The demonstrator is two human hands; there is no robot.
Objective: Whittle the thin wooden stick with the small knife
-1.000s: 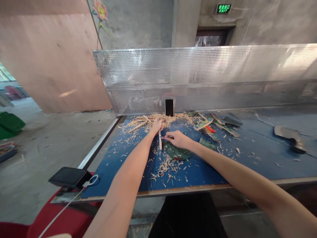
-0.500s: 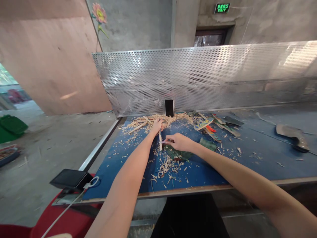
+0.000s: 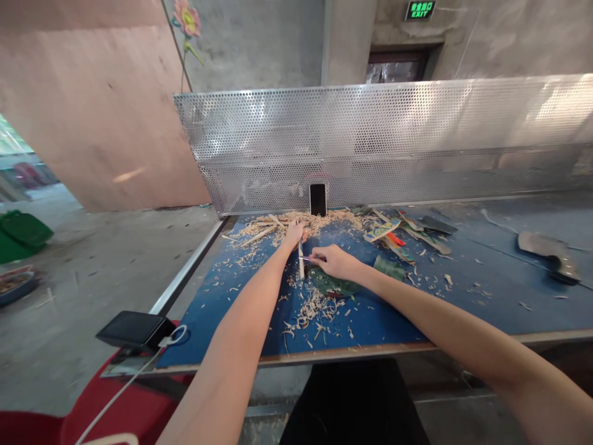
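My left hand (image 3: pixel 295 233) is closed around the far part of a pale wooden stick (image 3: pixel 302 269), whose near end points toward me over the blue tabletop (image 3: pixel 217 315). From the right, my right hand (image 3: pixel 337 262) grips a small knife (image 3: pixel 304 258). Its thin blade lies across the stick, below my left hand; most of the handle is hidden in my fingers. Curled wood shavings (image 3: pixel 315 309) are scattered on the near side. Under my right hand spreads a dark green piece of material (image 3: pixel 331 283), partly covered.
A phone (image 3: pixel 317 199) stands against a perforated metal screen (image 3: pixel 278 142) behind heaped shavings. Wood strips and an orange-red item (image 3: pixel 395 239) lie to the right, with a curved dark piece (image 3: pixel 542 246) farther over. A black device (image 3: pixel 135 331) with a white cable sits at the left corner.
The knife blade has slid a little up the stick, away from its near end, with my right hand. My left hand keeps its grip. The view has shifted slightly.
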